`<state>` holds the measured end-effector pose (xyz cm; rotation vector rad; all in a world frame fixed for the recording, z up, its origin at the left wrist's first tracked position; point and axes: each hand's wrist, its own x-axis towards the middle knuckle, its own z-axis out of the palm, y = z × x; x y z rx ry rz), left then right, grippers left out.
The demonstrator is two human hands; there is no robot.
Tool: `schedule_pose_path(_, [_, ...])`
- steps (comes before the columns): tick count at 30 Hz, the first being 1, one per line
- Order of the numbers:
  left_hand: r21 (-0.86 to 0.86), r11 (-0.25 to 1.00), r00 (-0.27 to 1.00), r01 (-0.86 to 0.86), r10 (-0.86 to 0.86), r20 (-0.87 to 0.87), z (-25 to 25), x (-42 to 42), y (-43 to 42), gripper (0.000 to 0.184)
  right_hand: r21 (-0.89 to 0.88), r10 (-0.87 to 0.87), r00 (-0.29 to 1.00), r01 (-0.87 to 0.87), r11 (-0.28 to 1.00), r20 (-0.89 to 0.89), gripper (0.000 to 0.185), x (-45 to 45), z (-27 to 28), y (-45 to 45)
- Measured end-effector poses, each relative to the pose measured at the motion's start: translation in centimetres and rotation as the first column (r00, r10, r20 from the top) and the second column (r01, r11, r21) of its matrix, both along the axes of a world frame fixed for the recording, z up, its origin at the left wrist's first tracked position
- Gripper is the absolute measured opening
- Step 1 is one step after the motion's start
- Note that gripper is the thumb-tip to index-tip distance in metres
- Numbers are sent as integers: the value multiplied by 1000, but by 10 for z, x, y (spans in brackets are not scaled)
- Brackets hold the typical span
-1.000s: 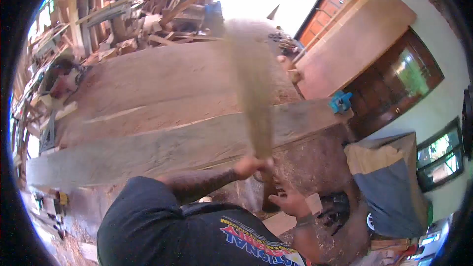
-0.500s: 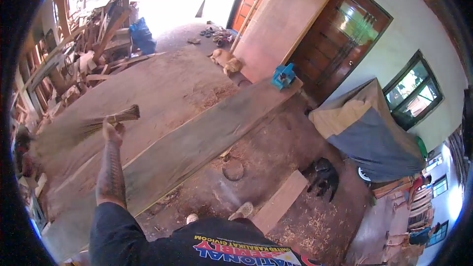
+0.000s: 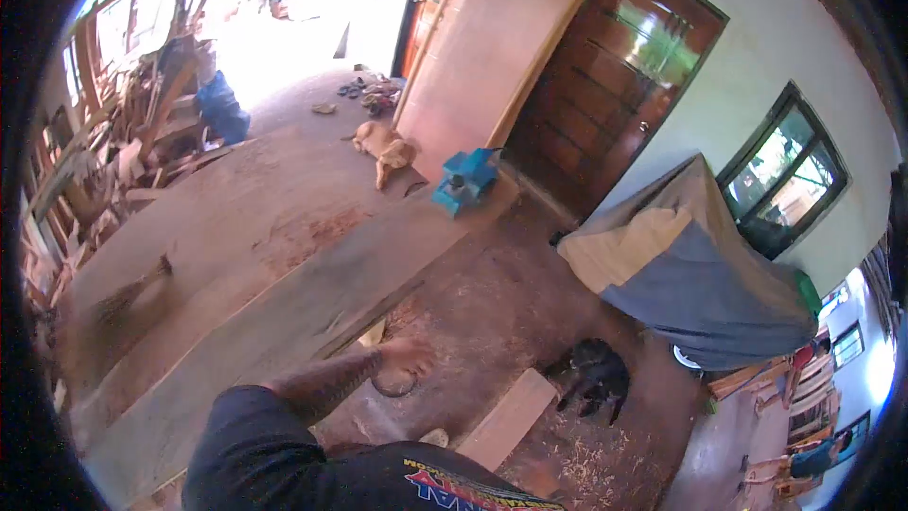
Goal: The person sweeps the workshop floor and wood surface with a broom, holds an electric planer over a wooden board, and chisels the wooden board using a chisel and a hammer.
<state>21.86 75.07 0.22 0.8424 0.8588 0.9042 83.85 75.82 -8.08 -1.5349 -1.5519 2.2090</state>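
My left hand (image 3: 407, 361) reaches over the near edge of the long wooden plank (image 3: 312, 289), fingers apart and holding nothing. Low in the view, by my dark shirt, is a smeared skin-coloured shape, my right hand (image 3: 541, 479); its fingers cannot be made out. A stick broom (image 3: 123, 308), slightly blurred, lies on the broad surface at the left, away from both hands. On the plank's far end rests a blue power tool (image 3: 463, 182).
A black dog (image 3: 596, 378) lies near a short board (image 3: 508, 419). A tan dog (image 3: 384, 149) lies beyond the plank. Scrap wood (image 3: 123, 142) is heaped at the left, a covered object (image 3: 700, 270) stands right, and people (image 3: 811, 457) are at the far right.
My left hand has let go of the broom and moved right, over the plank's near edge. The view has shifted, and a blurred right hand has come in at the bottom.
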Motion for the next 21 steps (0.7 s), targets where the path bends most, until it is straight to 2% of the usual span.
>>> schedule_pose_path(2, [272,949,986,158,-135,-99,-48,28,48,44,-83,-81,987,70,994,-140,47,19,3,45])
schedule_pose_path(4, [376,883,937,282,-169,-305,-43,41,72,45,0,-18,998,18,1000,-59,45,19,10,77])
schedule_pose_path(5, [353,877,882,327,-149,-447,-34,41,82,44,38,17,1000,-16,999,-15,45,19,14,96])
schedule_pose_path(6, [320,873,806,367,-126,-579,-14,41,91,44,284,336,932,-362,888,136,44,21,16,114])
schedule_pose_path(7, [173,933,790,315,-157,-593,10,39,99,44,442,568,748,-662,605,343,44,23,18,130])
schedule_pose_path(9, [-128,975,767,183,-223,-602,46,28,124,43,551,689,607,-758,350,397,45,17,10,163])
schedule_pose_path(10, [45,969,667,244,-133,-733,28,17,139,41,536,716,589,-767,352,374,45,15,3,177])
schedule_pose_path(11, [203,924,556,324,-12,-831,2,-1,156,41,475,706,613,-769,428,356,45,7,-6,198])
schedule_pose_path(13, [338,889,523,308,138,-841,-9,-20,189,40,327,647,671,-742,586,362,46,-19,-12,246])
schedule_pose_path(14, [327,925,604,194,150,-783,-11,-29,209,40,287,623,681,-730,621,385,46,-31,-10,271])
schedule_pose_path(15, [307,949,678,75,177,-713,0,-38,235,41,283,619,671,-738,613,408,47,-40,-7,299])
schedule_pose_path(17, [230,973,641,12,169,-749,51,-50,285,36,292,617,644,-760,580,452,47,-60,1,351])
schedule_pose_path(18, [375,927,682,-19,287,-673,41,-62,316,35,318,617,624,-779,540,480,48,-67,5,379])
schedule_pose_path(20, [560,810,671,-176,515,-533,52,-86,376,35,368,600,582,-813,452,548,49,-87,22,440])
schedule_pose_path(21, [531,805,681,-264,546,-488,74,-101,403,36,413,571,578,-816,405,583,50,-101,31,472])
